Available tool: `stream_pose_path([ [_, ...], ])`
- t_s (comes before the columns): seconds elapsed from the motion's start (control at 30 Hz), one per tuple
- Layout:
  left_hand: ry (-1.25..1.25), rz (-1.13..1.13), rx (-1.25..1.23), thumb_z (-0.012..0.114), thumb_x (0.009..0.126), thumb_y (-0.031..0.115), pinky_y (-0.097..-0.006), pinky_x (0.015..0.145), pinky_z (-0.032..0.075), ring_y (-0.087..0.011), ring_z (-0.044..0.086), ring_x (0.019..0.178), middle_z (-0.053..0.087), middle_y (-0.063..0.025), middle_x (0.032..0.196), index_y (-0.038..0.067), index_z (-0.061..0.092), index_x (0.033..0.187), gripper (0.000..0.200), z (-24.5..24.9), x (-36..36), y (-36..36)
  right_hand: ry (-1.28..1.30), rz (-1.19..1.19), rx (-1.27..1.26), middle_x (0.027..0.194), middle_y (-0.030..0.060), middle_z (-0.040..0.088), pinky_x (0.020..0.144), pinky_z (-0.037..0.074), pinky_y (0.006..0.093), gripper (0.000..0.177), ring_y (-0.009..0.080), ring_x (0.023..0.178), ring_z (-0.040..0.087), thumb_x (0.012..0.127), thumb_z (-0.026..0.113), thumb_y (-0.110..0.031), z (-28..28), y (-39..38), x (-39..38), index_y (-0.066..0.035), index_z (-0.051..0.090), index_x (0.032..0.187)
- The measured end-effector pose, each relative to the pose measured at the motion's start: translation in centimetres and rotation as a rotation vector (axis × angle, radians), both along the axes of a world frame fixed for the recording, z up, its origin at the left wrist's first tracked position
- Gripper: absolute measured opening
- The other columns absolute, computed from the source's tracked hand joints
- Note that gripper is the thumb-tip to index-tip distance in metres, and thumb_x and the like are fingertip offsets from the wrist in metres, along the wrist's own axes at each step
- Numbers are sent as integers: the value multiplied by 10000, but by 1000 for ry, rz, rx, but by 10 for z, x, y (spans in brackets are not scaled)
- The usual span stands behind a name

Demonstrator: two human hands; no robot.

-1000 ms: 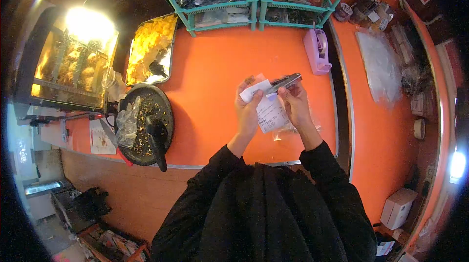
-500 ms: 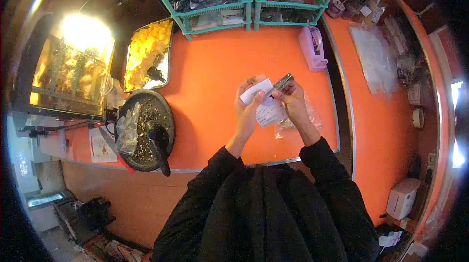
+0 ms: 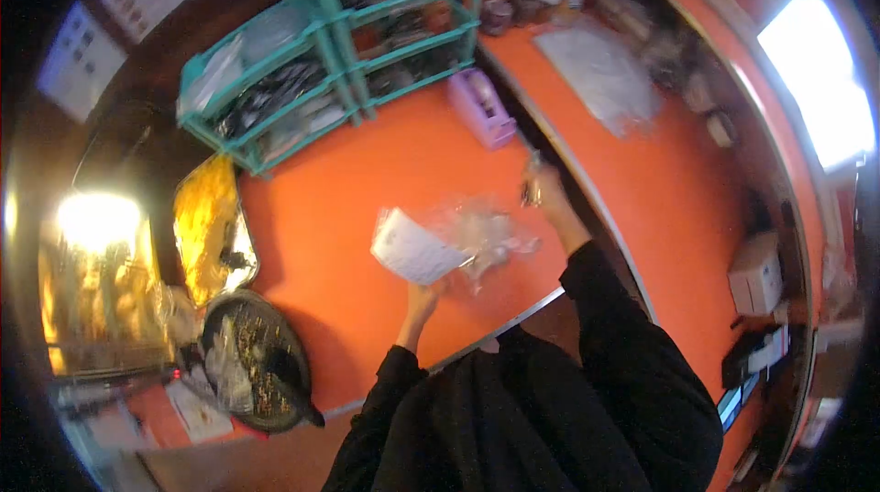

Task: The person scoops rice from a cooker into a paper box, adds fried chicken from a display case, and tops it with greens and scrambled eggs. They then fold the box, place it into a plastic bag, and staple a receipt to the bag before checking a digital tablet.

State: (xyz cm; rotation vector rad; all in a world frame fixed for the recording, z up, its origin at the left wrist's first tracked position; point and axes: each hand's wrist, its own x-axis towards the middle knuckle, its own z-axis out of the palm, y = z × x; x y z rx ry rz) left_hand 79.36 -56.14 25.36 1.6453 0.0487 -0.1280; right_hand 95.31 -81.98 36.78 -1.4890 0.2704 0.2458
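Note:
A white printed paper slip [image 3: 417, 247] is held up over the orange counter in my left hand [image 3: 425, 297], whose fingers are mostly hidden behind it. My right hand [image 3: 548, 191] is closed around a small, dark metallic stapler [image 3: 531, 182], blurred by motion, near the counter's right edge. Between the two hands a crumpled clear plastic bag [image 3: 490, 233] lies on the counter. Beyond my right hand stands a lilac tape dispenser [image 3: 481, 109].
Teal stacked baskets [image 3: 275, 93] line the back. At the left are a yellow-food tray [image 3: 203, 226], a dark stone mortar [image 3: 275, 354] with a pestle, and a lit glass case [image 3: 96, 290]. Across a gap, the right counter carries flat plastic bags [image 3: 600, 75].
The view has turned right. My hands have moved apart: the right one carries the stapler away from the paper, while the left keeps the paper slip, now seen more fully.

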Motion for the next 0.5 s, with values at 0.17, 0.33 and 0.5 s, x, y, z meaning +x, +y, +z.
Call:
stream_pose_path([
  [0.17, 149, -177, -388, 702, 620, 59, -333, 779, 423, -220, 495, 927, 522, -104, 1017, -6, 489, 1033, 470, 12, 15, -62, -46, 311, -212, 690, 54, 521, 571, 444, 309, 216, 163, 620, 513, 723, 562, -189, -39, 24, -69, -57, 515, 888],
  [0.33, -196, -199, -27, 682, 664, 97, -309, 730, 440, -182, 520, 862, 568, -70, 927, 26, 548, 967, 339, 75, 33, -100, -222, 3, -146, 773, 61, 559, 673, 435, 312, 285, 164, 767, 534, 781, 558, -276, -15, -18, -117, -57, 538, 963],
  [0.5, -147, -712, -178, 676, 672, 147, -329, 725, 435, -199, 537, 851, 574, -62, 965, 39, 555, 976, 344, 90, 58, -201, 29, -290, -103, 987, 54, 518, 736, 435, 303, 338, 158, 867, 506, 797, 569, -278, 14, -135, -153, -23, 508, 1010],
])
